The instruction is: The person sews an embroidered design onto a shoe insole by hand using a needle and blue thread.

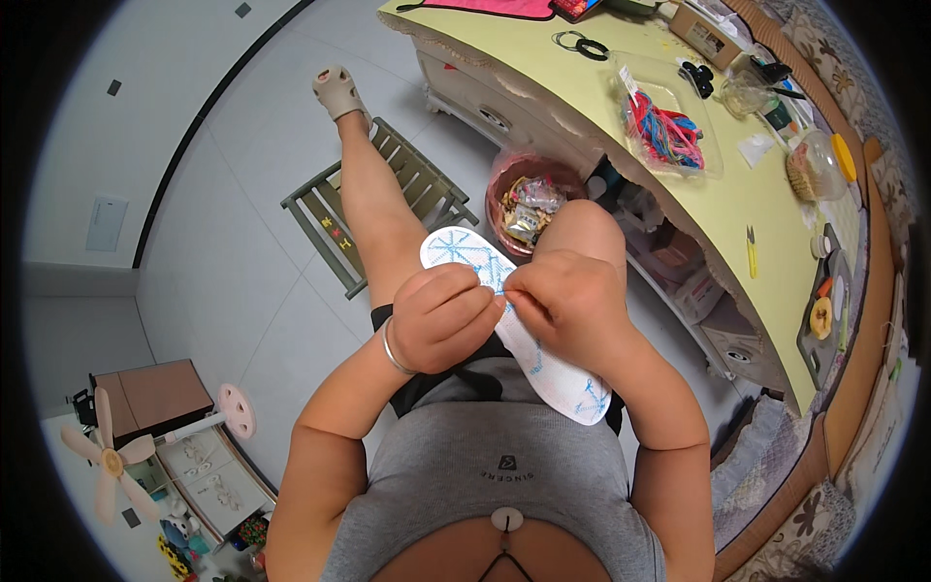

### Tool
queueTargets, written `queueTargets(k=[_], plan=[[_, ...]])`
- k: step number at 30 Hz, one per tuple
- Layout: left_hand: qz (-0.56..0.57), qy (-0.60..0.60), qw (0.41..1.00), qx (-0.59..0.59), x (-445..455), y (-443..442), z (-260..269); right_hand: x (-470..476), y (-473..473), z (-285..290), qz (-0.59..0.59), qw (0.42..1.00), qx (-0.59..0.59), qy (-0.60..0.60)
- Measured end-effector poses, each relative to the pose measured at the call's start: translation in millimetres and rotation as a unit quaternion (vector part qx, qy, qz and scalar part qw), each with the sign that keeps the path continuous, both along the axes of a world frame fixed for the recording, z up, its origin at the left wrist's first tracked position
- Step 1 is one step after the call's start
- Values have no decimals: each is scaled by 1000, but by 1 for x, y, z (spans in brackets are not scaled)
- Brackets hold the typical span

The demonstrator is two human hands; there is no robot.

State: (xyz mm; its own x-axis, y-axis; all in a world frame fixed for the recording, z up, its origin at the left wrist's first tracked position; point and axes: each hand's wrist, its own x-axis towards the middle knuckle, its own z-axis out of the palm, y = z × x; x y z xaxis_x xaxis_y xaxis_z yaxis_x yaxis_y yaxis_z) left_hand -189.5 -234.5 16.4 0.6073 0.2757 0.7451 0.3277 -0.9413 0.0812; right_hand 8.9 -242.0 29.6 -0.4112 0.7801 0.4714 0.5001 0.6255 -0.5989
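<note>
A white embroidery insole (520,343) with blue stitching slants across my lap, its toe end pointing up and away from me. My left hand (444,313), with a bangle at the wrist, is closed on the insole's left side. Opposite it, my right hand (578,302) lies over the insole's other side, thumb and forefinger pinched on a short length of blue thread (502,292) near its middle. The pinching fingertips almost meet those of my left hand. Whether a needle is between them is too small to tell.
A waste bin (502,218) with wrappers stands beside my knee. On the yellow-topped table (727,218) lie a plastic tray (713,156) of coloured thread skeins (665,131) and yellow thread snips (751,253). A folding stool (429,178) sits beneath my outstretched leg; a fan (110,462) stands lower left.
</note>
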Motion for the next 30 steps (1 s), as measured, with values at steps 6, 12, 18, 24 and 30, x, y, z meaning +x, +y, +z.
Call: queueTargets(k=[6,12,18,24,30], plan=[[2,-6,1000,-2,-1,0,-5,3,-4,-7,-111,979,-104,137],[0,0,1000,-7,1,-1,-4,2,-5,-1,-6,991,-116,71],[9,-5,1000,-14,-1,-2,-5,11,0,-4,-77,997,8,-11],[42,-4,999,-28,-14,-2,-6,50,1,-9,-205,979,0,-12],[205,-64,974,-76,-33,6,-25,114,-11,-4,-167,831,-229,479]])
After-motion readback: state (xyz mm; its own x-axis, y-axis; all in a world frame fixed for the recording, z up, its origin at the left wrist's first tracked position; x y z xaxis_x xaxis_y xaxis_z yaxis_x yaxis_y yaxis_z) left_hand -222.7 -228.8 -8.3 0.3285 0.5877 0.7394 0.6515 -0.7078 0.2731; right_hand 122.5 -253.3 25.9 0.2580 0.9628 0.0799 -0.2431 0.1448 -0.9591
